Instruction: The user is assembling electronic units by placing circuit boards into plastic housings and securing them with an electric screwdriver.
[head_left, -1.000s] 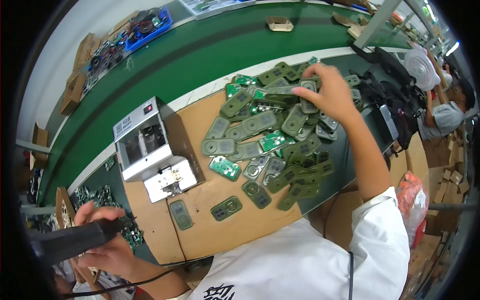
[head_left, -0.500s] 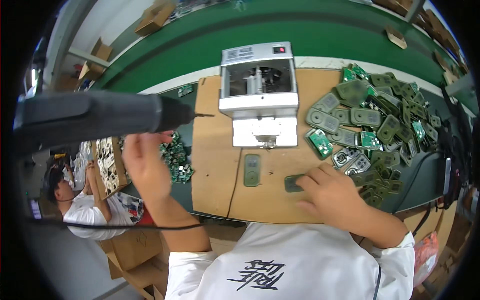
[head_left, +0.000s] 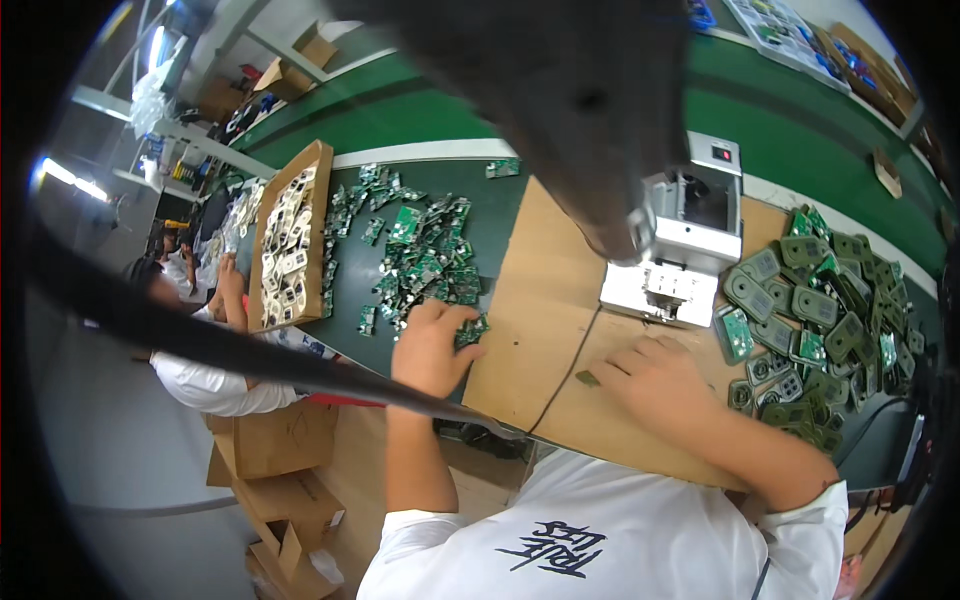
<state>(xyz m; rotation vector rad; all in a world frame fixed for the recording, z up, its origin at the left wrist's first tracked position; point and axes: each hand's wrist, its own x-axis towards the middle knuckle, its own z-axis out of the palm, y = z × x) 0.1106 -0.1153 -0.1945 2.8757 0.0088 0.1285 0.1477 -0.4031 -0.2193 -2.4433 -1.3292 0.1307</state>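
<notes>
On my feed, the left hand (head_left: 430, 350) touches green circuit boards (head_left: 428, 265) left of centre; the right hand (head_left: 660, 385) mostly covers an olive casing (head_left: 587, 378) right of centre. A blurred dark tool (head_left: 580, 120) fills the upper middle, partly hiding a silver machine (head_left: 700, 244).

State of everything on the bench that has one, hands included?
Left hand: fingers curled by the circuit boards, grip unclear
Right hand: palm down, mostly covering an olive piece
Black tool: in neither hand, blurred
Silver machine: upright, red panel spot looks lit
Circuit boards: loosely heaped
Olive casings: piled, overlapping
Cardboard tray: open, holding pale parts
</notes>
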